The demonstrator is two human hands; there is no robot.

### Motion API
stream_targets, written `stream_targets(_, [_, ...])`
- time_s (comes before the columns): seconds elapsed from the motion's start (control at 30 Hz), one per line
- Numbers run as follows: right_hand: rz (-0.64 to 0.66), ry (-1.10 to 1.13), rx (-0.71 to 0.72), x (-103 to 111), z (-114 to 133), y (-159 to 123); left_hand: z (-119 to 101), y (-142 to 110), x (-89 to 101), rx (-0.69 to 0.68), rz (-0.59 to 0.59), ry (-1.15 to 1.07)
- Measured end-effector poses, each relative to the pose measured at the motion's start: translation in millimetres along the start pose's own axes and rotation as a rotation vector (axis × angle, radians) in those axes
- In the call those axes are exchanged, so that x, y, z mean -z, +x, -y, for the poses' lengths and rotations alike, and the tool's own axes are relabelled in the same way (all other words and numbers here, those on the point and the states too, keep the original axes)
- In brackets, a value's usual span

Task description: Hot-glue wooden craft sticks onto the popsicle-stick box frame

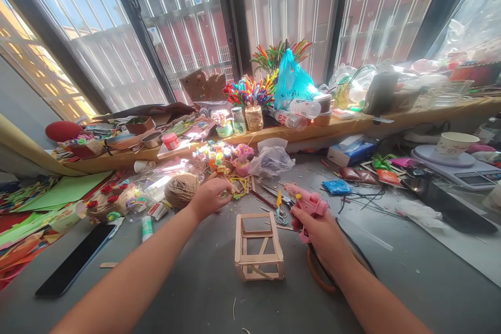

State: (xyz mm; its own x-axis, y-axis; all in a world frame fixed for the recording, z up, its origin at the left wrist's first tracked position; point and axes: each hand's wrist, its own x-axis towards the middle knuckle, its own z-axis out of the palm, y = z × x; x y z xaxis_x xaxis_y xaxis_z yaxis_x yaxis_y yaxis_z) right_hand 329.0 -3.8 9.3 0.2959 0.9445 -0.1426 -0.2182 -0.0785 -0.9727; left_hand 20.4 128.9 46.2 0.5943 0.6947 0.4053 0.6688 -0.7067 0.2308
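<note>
My right hand [313, 224] is wrapped round the handle of a pink hot glue gun [311, 204], its nozzle pointing up and left. Left of it on the grey table stands an open box-shaped frame [259, 258] of flat wooden craft sticks, with slanted sticks across some sides. My left hand [211, 197] is over the table behind the frame, beside a ball of brown twine [182, 190]. Its fingers are bent but look apart, and I see nothing held in them. Just right of it lie several small sticks and yellow pieces [240, 187].
Scissors [279, 215] lie between frame and glue gun. A black phone [74, 261] and a glue stick [147, 228] are at left. A kitchen scale [465, 162] bearing a paper cup [456, 143] stands at right. Craft supplies crowd the window ledge [352, 128]. The gun's cord [360, 250] trails behind my right wrist.
</note>
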Motion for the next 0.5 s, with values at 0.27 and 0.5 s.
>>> stream_targets(0.27, [0.030, -0.006, -0.010, 2.1, 2.1, -0.9, 1.3, -5.0, -3.9, 0.051, 0.021, -0.097])
stream_targets(0.5, [0.036, 0.007, -0.014, 1.3, 2.2, -0.7, -0.3, -3.6, 0.5, 0.112, -0.079, -0.248])
